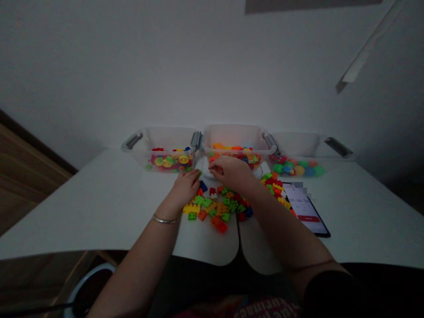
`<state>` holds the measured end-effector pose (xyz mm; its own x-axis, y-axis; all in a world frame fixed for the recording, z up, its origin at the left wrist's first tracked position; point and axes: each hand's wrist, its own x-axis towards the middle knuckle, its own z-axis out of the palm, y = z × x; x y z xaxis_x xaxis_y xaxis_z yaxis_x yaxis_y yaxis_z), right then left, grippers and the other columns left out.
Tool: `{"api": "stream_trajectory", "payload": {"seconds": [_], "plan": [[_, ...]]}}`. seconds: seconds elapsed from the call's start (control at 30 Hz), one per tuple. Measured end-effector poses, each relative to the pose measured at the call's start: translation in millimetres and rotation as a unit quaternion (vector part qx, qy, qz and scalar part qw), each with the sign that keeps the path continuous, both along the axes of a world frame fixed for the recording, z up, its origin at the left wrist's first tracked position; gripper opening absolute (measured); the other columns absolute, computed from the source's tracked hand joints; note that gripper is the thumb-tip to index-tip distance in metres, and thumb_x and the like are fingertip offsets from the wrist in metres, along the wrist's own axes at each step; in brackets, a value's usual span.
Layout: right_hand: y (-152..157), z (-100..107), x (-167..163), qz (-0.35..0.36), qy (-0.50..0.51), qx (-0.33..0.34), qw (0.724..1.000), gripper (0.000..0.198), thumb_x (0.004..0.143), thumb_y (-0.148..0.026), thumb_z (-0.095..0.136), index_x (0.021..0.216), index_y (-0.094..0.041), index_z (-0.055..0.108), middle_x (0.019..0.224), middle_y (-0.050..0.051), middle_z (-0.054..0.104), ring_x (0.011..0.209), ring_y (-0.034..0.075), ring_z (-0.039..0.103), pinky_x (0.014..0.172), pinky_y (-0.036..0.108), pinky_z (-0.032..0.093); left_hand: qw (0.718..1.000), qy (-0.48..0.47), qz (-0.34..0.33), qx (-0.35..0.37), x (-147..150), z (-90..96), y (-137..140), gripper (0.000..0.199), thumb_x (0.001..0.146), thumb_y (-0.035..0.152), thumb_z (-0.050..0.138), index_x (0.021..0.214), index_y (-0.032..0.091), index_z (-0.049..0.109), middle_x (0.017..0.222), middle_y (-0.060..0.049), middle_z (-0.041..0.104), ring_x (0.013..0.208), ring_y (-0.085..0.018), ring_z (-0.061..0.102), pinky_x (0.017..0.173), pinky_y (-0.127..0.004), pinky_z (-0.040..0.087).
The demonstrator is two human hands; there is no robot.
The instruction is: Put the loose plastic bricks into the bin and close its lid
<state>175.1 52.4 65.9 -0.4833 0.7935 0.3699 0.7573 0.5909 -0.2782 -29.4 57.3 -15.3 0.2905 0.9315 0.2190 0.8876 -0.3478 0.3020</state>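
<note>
My left hand (187, 187) is low over the table at the left edge of a loose pile of plastic building blocks (212, 207). Its fingers are bent together, and a bit of a green building block (199, 172) shows at their tips. Farther right, my right hand (233, 173) is in front of the middle clear bin (236, 128), thumb and fingers pinched; whatever is between them is too small or hidden to make out. Red, orange, yellow, green and blue blocks lie below and between both hands, some hidden behind my right forearm.
The middle bin holds mostly orange and red pieces. A left clear bin (168, 132) has mixed coloured pieces, a right clear bin (294, 139) coloured balls. A phone (306, 210) lies right of the pile. A dark seam (238, 238) splits the white table (99, 207).
</note>
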Motion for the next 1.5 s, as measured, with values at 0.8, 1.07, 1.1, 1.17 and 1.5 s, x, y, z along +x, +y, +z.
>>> {"api": "stream_trajectory", "payload": {"seconds": [0.8,1.07,1.1,1.17,1.5], "plan": [[18,-55,-26,0.014,-0.110,-0.092,0.990,0.030,0.094,-0.028,0.059,0.121,-0.024,0.071,0.114,0.008,0.070,0.108,0.022,0.063,0.089,0.030,0.047,0.994,0.060,0.094,-0.017,4,0.7,-19,0.038,0.094,0.029,0.050,0.125,0.017,0.069,0.127,-0.012,0.070,0.119,-0.029,0.063,0.107,-0.044,0.047],[18,-55,-23,-0.009,-0.116,-0.079,0.990,0.024,0.093,-0.026,0.058,0.110,-0.019,0.073,0.112,0.009,0.072,0.108,0.022,0.064,0.090,0.029,0.047,0.994,0.056,0.090,-0.020,11,4.8,-20,0.037,0.094,0.026,0.049,0.122,0.017,0.071,0.125,-0.010,0.071,0.116,-0.029,0.064,0.106,-0.042,0.047],[17,-54,-22,-0.013,-0.114,-0.078,0.990,0.024,0.092,-0.025,0.059,0.110,-0.019,0.073,0.113,0.010,0.071,0.108,0.022,0.064,0.090,0.030,0.047,0.995,0.051,0.086,-0.020,10,5.5,-21,0.037,0.093,0.026,0.049,0.121,0.018,0.071,0.124,-0.011,0.072,0.115,-0.029,0.064,0.105,-0.042,0.047],[15,-51,-20,-0.018,-0.102,-0.072,0.992,0.024,0.091,-0.025,0.060,0.109,-0.019,0.073,0.115,0.010,0.071,0.107,0.023,0.065,0.090,0.030,0.048,0.997,0.030,0.068,-0.019,8,6.1,-21,0.037,0.092,0.025,0.049,0.121,0.018,0.070,0.123,-0.011,0.072,0.115,-0.027,0.064,0.105,-0.041,0.047],[-9,-9,-18,-0.019,0.003,-0.019,1.000,0.025,0.090,-0.028,0.057,0.112,-0.021,0.068,0.113,0.007,0.073,0.105,0.022,0.065,0.090,0.032,0.049,0.996,0.029,0.080,0.006,4,11.9,-28,0.041,0.090,0.030,0.051,0.125,0.016,0.067,0.123,-0.014,0.070,0.114,-0.031,0.064,0.103,-0.045,0.048]]}}
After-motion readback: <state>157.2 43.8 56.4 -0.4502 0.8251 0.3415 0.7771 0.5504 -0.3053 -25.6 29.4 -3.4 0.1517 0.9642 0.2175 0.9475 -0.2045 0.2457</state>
